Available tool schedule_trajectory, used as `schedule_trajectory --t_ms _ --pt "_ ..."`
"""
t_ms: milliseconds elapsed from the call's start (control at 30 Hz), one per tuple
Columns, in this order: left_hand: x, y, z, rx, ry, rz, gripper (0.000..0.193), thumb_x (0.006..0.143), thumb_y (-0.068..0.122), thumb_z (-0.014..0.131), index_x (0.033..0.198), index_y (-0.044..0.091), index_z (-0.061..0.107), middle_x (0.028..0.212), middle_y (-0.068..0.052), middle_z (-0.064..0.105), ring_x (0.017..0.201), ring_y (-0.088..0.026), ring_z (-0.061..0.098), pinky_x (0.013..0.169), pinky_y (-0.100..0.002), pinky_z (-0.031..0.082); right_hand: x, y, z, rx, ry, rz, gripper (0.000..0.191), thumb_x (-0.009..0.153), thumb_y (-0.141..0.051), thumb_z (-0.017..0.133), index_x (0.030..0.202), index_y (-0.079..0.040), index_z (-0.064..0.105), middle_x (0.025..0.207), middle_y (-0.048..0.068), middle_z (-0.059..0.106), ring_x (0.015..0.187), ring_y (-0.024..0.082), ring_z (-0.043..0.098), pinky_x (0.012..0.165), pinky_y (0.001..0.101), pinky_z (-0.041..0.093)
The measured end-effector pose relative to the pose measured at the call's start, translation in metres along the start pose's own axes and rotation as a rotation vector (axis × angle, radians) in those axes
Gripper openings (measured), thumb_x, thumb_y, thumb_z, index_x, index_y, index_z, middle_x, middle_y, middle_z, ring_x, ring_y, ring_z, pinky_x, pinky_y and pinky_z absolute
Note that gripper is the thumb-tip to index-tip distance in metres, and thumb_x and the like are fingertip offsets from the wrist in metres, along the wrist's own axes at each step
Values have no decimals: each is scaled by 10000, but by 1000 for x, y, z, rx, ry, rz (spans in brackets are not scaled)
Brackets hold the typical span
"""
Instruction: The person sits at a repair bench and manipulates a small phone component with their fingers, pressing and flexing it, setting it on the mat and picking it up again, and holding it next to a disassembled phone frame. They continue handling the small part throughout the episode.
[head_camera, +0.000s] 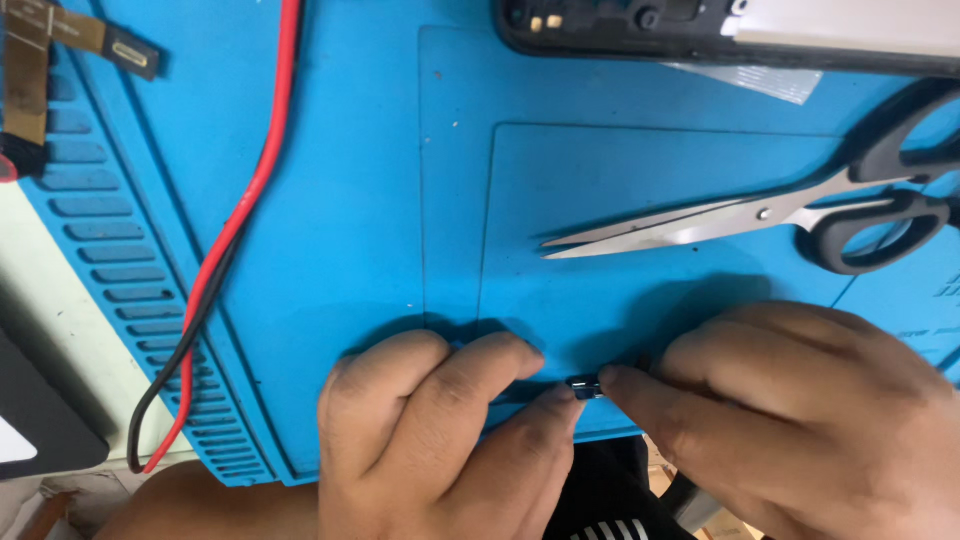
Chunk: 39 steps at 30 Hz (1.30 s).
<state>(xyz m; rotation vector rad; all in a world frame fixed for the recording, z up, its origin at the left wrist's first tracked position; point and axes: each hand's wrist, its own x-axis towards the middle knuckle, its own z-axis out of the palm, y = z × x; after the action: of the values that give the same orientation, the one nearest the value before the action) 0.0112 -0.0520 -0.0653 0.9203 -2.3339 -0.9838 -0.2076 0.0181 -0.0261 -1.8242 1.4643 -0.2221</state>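
Fingertips of our left hand (440, 440) and right hand (800, 420) pinch one tiny dark metal part (585, 386); we might drop it off the blue rubber mat (350, 250).

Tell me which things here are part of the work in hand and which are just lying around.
In hand:
left hand
right hand
small dark part pinched between their fingertips
blue mat underneath

Lying about:
scissors
red and black wires
dark device frame
flex strip
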Motion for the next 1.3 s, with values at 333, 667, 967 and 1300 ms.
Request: schedule_trajectory --t_ms 333,667,967,1300 --pt "-2 2 -1 -5 -17 -12 166 672 158 866 801 130 766 1020 -51 682 944 -260 526 767 -349 457 2 -2 0 118 49 88 249 771 -208 804 996 -105 773 766 -18 632 637 113 637 560 284 494" --pt "-2 4 -2 -29 -24 -34 178 667 164 869 808 123 769 1022 -58 683 939 -264 525 770 -347 454 0 4 -1 141 6 100 277 766 -212 823 1026 -123 788 770 -7 637 621 150 624 527 314 463" --pt "1 0 -3 -15 -37 26 180 690 147 874 797 110 734 1026 -77 668 933 -275 530 769 -345 459 3 8 -4 135 -36 93 226 808 -226 805 1025 -170 775 761 -30 606 636 170 617 541 338 448" --pt "4 6 -6 -14 -83 9 167 722 139 846 815 99 712 1043 -89 649 944 -301 543 788 -399 460 5 7 -1 -10 -175 299 89 809 -372 790 848 -296 770 658 -71 582 602 181 627 481 391 433"
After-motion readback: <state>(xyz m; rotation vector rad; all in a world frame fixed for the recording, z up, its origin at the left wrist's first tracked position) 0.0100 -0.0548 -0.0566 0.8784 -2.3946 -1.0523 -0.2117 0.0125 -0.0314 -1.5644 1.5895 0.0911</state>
